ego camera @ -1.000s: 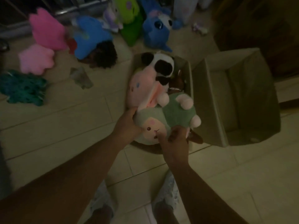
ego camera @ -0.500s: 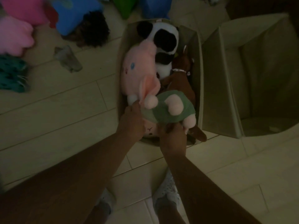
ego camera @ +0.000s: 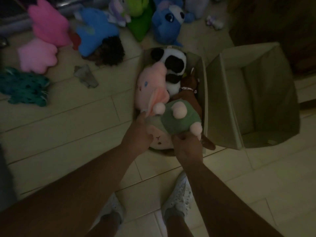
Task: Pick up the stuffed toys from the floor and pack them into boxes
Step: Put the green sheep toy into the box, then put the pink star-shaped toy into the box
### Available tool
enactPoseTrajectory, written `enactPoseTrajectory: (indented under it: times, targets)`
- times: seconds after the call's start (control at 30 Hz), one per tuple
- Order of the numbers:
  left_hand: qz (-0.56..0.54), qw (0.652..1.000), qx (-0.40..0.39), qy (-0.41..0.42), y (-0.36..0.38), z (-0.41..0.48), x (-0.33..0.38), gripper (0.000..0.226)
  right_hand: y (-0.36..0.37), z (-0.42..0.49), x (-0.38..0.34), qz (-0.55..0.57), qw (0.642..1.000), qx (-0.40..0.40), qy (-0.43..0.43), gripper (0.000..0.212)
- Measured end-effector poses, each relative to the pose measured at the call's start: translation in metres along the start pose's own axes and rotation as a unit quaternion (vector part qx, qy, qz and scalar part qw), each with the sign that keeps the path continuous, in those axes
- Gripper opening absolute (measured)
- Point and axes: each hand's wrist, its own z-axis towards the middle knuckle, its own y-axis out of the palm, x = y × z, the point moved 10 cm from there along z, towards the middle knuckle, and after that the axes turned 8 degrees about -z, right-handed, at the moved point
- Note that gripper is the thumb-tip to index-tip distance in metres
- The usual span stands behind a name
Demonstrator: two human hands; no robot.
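A green-dressed plush doll [ego camera: 177, 120] with pink hands and a pale face lies at the near end of a full box [ego camera: 204, 86]. My left hand [ego camera: 138, 134] holds its head from the left. My right hand [ego camera: 186, 144] grips its body from below. The box also holds a pink plush [ego camera: 150, 84], a panda [ego camera: 174, 64] and a brown plush [ego camera: 191, 93]. An open box [ego camera: 222, 106] with nothing seen inside stands just to the right.
Loose toys lie on the tiled floor behind and left: two pink plushes [ego camera: 46, 31], a blue plush with dark hair [ego camera: 95, 38], a blue big-eyed one [ego camera: 167, 23], a green one [ego camera: 138, 19], a teal one [ego camera: 24, 86]. A crumpled grey scrap [ego camera: 85, 76] lies nearby. My shoes [ego camera: 177, 200] are below.
Both hands have pushed the green-dressed doll lower into the near end of the full box. The camera dipped toward the box and has come back up.
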Motion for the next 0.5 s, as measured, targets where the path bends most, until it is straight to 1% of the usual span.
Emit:
enactPoseTrajectory:
  times: [0.07,0.23,0.4,0.5]
  targets:
    - [-0.016,1.0,0.001,0.016,-0.01,-0.009,0.016,0.076,-0.013,-0.009,-0.017,-0.002,1.0,0.004,-0.018,0.021]
    - [-0.059,0.998,0.009,0.03,-0.044,-0.034,0.056,0.075,-0.052,-0.035,-0.066,-0.002,0.997,0.017,-0.071,0.02]
    - [-0.117,0.989,0.044,0.074,-0.099,-0.081,0.117,0.069,-0.103,-0.083,-0.133,0.028,0.986,0.005,-0.163,0.014]
    - [-0.156,0.983,0.059,0.08,-0.141,-0.116,0.155,0.063,-0.143,-0.12,-0.175,0.035,0.977,0.013,-0.21,0.014]
